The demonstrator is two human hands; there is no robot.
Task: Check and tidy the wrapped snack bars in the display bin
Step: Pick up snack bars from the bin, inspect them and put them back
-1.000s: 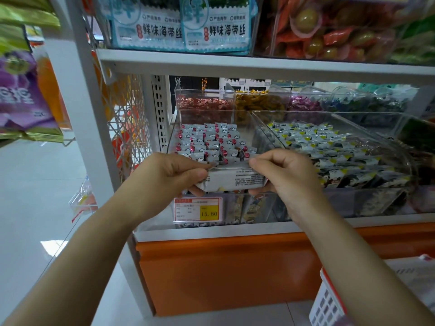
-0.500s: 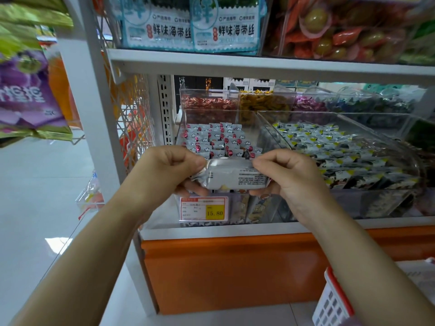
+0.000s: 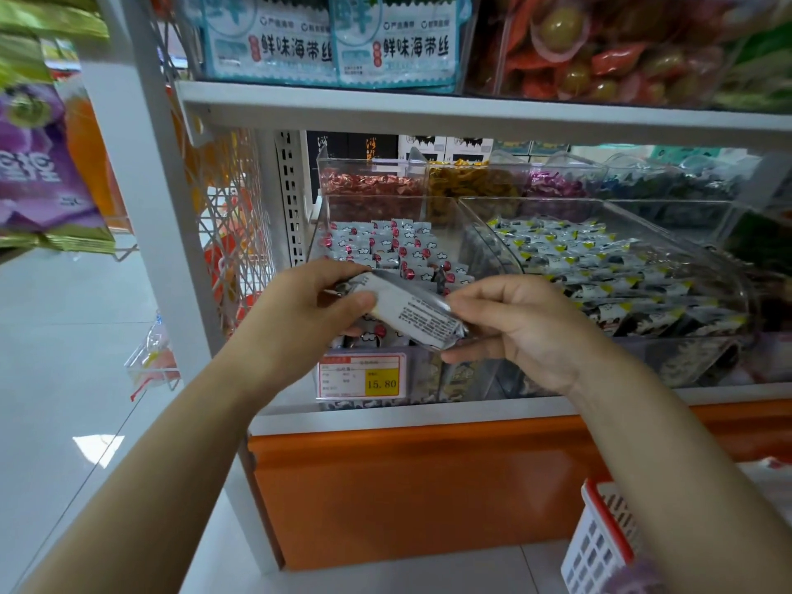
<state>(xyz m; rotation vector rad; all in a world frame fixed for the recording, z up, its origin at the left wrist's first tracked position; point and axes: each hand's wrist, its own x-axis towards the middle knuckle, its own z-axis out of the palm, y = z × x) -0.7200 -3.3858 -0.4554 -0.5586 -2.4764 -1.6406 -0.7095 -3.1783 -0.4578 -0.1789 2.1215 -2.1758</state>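
The snack bar [image 3: 411, 312] is held in front of the display bin [image 3: 465, 233], above the price label [image 3: 362, 376], with its long axis sloping from upper left to lower right and its printed face toward the camera. The left hand [image 3: 300, 310] pinches its upper-left end; the right hand [image 3: 527, 327] pinches its lower-right end. Open room lies between the bin's rim and the upper shelf [image 3: 428, 109].

Silver snack bar [image 3: 411, 312], black print; yellow price tag [image 3: 362, 377]; orange shelf base [image 3: 428, 486].

Price tag [image 3: 361, 376] on the display bin [image 3: 428, 379] reads 15.80. Upper-shelf packets [image 3: 274, 40] read 鲜味海带丝. The snack bar [image 3: 411, 312] carries fine print, illegible.
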